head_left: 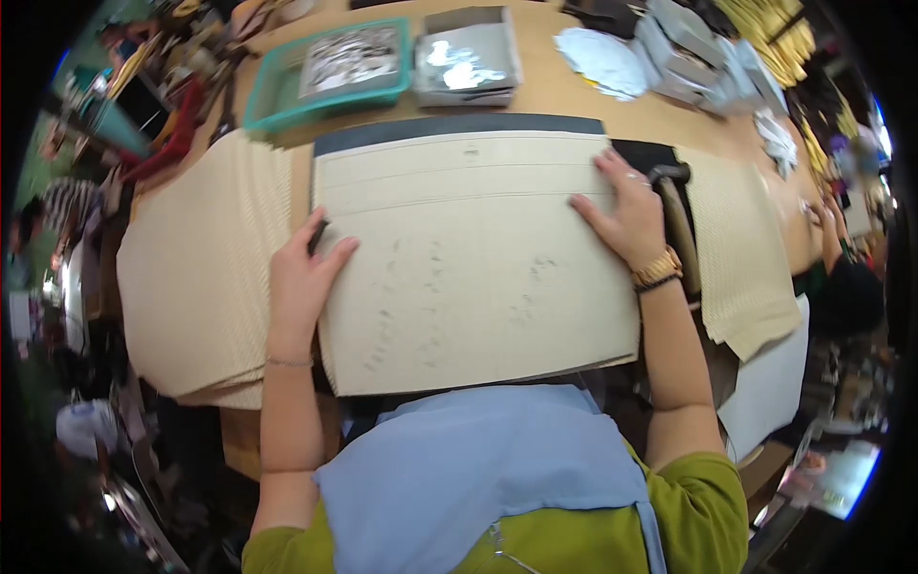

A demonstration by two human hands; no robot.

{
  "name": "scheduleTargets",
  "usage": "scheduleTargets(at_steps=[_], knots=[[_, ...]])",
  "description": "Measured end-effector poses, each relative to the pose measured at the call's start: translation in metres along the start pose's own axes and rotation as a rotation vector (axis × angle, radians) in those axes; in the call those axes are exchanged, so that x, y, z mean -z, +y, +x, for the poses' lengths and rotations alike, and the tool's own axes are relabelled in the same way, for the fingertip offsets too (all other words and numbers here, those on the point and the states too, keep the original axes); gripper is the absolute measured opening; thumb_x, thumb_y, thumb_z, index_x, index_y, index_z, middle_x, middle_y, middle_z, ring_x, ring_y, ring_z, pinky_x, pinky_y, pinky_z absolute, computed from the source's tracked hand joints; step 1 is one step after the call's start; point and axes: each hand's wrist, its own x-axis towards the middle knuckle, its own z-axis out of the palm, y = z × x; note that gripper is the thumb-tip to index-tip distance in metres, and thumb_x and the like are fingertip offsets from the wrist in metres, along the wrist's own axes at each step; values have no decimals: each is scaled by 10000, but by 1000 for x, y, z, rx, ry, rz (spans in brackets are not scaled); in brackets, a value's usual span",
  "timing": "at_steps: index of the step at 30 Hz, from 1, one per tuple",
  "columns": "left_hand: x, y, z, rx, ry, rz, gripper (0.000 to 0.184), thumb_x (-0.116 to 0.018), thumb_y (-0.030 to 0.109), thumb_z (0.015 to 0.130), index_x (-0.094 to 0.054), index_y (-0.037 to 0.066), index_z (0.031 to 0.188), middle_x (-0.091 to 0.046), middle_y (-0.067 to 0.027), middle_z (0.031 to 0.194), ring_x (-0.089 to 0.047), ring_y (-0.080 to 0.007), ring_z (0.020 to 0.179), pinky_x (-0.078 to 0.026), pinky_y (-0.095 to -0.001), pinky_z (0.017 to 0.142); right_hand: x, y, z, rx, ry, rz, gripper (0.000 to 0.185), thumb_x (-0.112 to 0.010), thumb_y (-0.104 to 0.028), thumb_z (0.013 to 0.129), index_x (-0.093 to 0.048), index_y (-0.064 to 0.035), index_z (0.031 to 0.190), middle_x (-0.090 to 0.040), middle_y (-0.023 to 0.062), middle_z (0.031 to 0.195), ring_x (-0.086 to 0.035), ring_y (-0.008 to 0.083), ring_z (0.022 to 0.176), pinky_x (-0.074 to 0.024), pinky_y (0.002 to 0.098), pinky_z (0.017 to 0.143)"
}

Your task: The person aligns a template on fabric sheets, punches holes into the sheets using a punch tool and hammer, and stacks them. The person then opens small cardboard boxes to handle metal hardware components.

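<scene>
In front of me lies a large cream board [459,277] with ruled lines, faint handwriting in columns and a dark strip along its far edge. My left hand [304,273] is at its left edge, thumb stretched over the surface. A small black object [317,237], its kind unclear, sits between that thumb and forefinger. At the right side, my right hand [626,210] rests on the board near the far corner, fingers apart. Beside that hand is a black handle-like thing [669,173], partly over dark material. The board hides what lies beneath it.
Cream textured sheets are stacked at left [206,268] and right [746,249]. Behind the board stand a green tray [263,105] and a grey box [464,99] with small pieces. Light blue material [602,62] and boxes [679,62] lie back right. Another person's arm [830,230] is far right.
</scene>
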Motion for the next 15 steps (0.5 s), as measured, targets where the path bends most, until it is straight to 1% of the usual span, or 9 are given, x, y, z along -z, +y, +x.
scheduleTargets(at_steps=[1, 4, 5, 8, 11, 15], knots=[[-2, -2, 0, -37, 23, -22, 640, -790, 305, 746, -569, -4, 1261, -679, -140, 891, -501, -127, 612, -464, -280, 598, 2, -2, 0, -22, -9, 6, 597, -721, -433, 768, -592, -33, 1191, -563, 169, 1292, -568, 328, 1128, -445, 402, 957], [-2, 2, 0, 57, -13, -104, 632, -793, 261, 754, -558, -11, 1274, -679, -122, 1013, -548, -100, 702, -477, -254, 644, 0, 1, -1, -29, 0, 34, 599, -722, -435, 766, -591, -43, 1200, -571, 153, 1288, -589, 315, 1100, -464, 398, 928], [-1, 5, 0, 117, -43, -110, 626, -790, 220, 765, -544, -18, 1289, -661, -113, 1081, -581, -93, 825, -483, -226, 723, -2, 3, -2, -19, 8, 45, 601, -723, -436, 765, -590, -45, 1202, -570, 150, 1290, -594, 312, 1094, -469, 398, 919], [-4, 0, 1, 81, -35, -207, 623, -784, 175, 773, -526, -40, 1297, -641, -127, 1124, -585, -102, 942, -474, -212, 791, -3, 5, -3, -29, 16, 70, 602, -724, -435, 765, -590, -48, 1206, -567, 154, 1295, -600, 312, 1083, -476, 394, 902], [-1, 9, 1, 139, -75, -237, 623, -770, 131, 785, -498, -64, 1310, -617, -136, 1168, -575, -120, 995, -468, -220, 842, -5, 6, -4, -18, 43, 63, 599, -724, -434, 767, -590, -54, 1210, -562, 145, 1307, -605, 301, 1078, -474, 386, 897], [-3, 10, 0, 148, -82, -272, 614, -757, 115, 798, -484, -77, 1313, -604, -152, 1186, -574, -146, 1038, -470, -246, 881, -7, 6, -6, -23, 52, 41, 607, -721, -446, 769, -585, -64, 1221, -554, 132, 1323, -603, 291, 1085, -464, 384, 899]])
